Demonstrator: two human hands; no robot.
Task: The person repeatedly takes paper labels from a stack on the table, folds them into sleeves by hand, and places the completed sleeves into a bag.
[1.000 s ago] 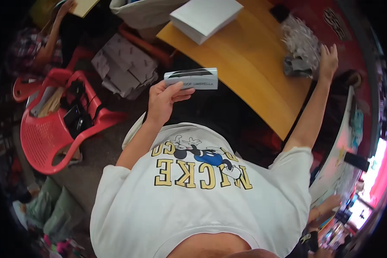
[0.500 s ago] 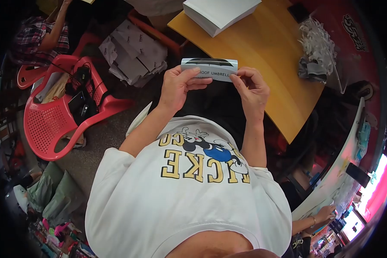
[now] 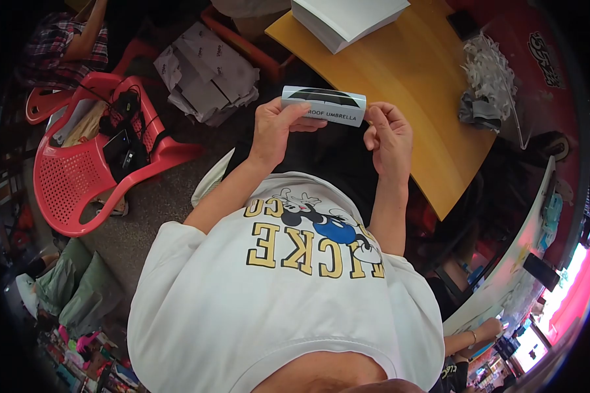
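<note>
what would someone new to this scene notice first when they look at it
Probably the pale package showing "ROOF UMBRELLA", held in the left hand at upper centre, with the right hand by its right end. Next, perhaps the white shirt with upside-down lettering across the lower middle. The red plastic chair at left also stands out.

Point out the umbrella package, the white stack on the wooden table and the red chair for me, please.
Umbrella package (image 3: pixel 326 107): head view, middle of the printed face.
White stack (image 3: pixel 351 16): head view, top surface.
Red chair (image 3: pixel 67 187): head view, bare perforated panel.
</note>
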